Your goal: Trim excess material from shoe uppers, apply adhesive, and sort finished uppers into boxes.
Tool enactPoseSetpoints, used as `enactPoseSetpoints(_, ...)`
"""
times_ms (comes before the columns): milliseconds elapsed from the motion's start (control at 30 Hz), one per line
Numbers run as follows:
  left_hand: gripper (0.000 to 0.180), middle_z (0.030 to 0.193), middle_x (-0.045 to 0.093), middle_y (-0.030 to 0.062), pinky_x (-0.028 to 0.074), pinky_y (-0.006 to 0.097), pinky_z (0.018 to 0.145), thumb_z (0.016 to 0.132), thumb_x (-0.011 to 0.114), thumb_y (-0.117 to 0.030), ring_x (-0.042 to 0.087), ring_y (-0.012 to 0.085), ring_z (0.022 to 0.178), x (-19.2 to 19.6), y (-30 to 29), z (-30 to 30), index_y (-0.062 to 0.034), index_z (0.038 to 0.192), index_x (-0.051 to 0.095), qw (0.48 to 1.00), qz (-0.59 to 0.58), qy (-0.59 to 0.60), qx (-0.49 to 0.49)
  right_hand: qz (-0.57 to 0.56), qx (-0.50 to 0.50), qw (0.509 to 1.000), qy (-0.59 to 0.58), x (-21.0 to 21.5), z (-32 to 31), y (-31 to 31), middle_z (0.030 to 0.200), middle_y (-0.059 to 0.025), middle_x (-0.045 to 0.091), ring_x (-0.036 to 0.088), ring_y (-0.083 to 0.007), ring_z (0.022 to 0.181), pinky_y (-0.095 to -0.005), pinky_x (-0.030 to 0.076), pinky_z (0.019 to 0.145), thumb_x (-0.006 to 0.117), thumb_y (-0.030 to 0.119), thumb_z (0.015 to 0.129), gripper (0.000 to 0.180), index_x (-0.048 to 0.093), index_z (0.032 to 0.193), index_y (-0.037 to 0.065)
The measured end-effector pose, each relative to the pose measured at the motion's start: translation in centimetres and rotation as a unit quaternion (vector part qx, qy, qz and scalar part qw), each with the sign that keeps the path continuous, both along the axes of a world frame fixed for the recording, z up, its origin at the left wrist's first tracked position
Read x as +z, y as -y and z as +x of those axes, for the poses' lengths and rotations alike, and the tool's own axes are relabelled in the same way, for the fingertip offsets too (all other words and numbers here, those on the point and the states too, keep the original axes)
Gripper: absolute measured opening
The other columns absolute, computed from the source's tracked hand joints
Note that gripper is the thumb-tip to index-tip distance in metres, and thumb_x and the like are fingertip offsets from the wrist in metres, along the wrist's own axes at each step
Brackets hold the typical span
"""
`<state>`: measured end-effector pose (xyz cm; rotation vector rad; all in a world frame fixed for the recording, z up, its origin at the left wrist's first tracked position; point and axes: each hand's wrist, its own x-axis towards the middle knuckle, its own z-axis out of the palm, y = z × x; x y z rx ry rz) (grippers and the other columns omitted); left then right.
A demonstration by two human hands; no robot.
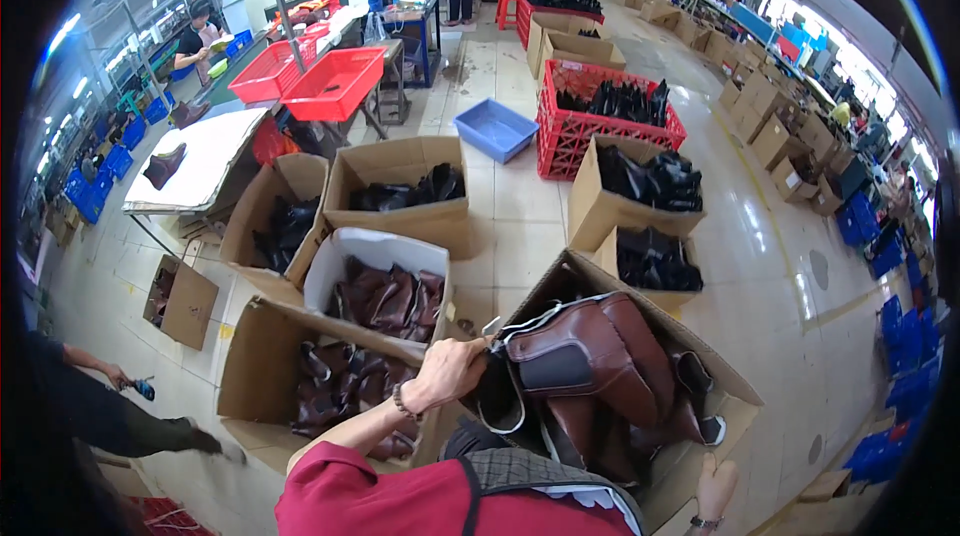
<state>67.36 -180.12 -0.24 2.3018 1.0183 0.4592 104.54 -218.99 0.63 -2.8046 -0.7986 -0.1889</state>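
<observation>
A large cardboard box (742, 398) stands right in front of me, holding brown leather boot uppers. The uppermost boot upper (592, 344), with a dark elastic side panel, leans above the box's left part. My left hand (450, 373) is closed at its near left end, where white cord shows by the fingers; exactly how it grips there is partly hidden. My right hand (713, 488) is curled at the box's near right edge, its thumb along the rim and its fingers mostly hidden.
More brown uppers fill a white-lined box (430, 258) and an open box (240, 376) on my left. Boxes of black footwear parts (400, 161) stand beyond, with a red crate (560, 141) and blue bin (497, 128). A person (95, 391) walks at the left.
</observation>
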Motion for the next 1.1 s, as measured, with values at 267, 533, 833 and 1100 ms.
enactPoseSetpoints(267, 0.014, 0.068, 0.061, 0.0227, 0.05, 0.048, 0.058, 0.083, 0.065, -0.015, 0.064, 0.0414, 0.064, 2.9, -10.5, 5.9, -0.0062, 0.094, 0.068, 0.977, -0.046, -0.002, 0.208, -0.037, 0.169, 0.985, 0.008, 6.1, 15.0, -29.4, 0.076, -0.03, 0.058, 0.057, -0.0499, 0.076, -0.0565, 0.043, 0.066, 0.069, 0.035, 0.089, 0.047, 0.056, 0.071, -0.006)
enactPoseSetpoints(533, 0.022, 0.064, 0.057, 0.0244, 0.047, 0.046, 0.054, 0.083, 0.062, -0.011, 0.061, 0.0409, 0.058, 1.5, -26.1, 10.0, -0.0061, 0.103, 0.069, 0.933, -0.037, 0.04, 0.356, -0.065, 0.348, 0.935, 0.007, 3.0, 23.2, -60.3, 0.072, -0.0273, 0.059, 0.058, -0.0479, 0.073, -0.0566, 0.043, 0.066, 0.072, 0.03, 0.087, 0.044, 0.055, 0.064, -0.004)
enactPoseSetpoints(833, 0.031, 0.062, 0.059, 0.0232, 0.05, 0.049, 0.057, 0.083, 0.063, -0.013, 0.063, 0.0403, 0.06, 3.3, -52.1, 13.7, -0.0087, 0.112, 0.07, 0.926, 0.006, 0.031, 0.377, 0.0, 0.365, 0.931, 0.02, 5.6, 26.1, -85.6, 0.065, -0.0296, 0.054, 0.056, -0.0497, 0.067, -0.0562, 0.04, 0.061, 0.071, 0.029, 0.088, 0.046, 0.053, 0.063, -0.006)
enactPoseSetpoints(1100, 0.033, 0.065, 0.061, 0.0222, 0.05, 0.049, 0.057, 0.083, 0.061, -0.012, 0.064, 0.0392, 0.062, 1.2, -77.0, 17.5, -0.0123, 0.115, 0.071, 0.919, 0.023, -0.009, 0.394, 0.007, 0.369, 0.929, -0.015, 2.4, 29.2, -110.3, 0.068, -0.0293, 0.058, 0.058, -0.0494, 0.069, -0.0558, 0.041, 0.062, 0.069, 0.029, 0.09, 0.045, 0.058, 0.067, -0.008)
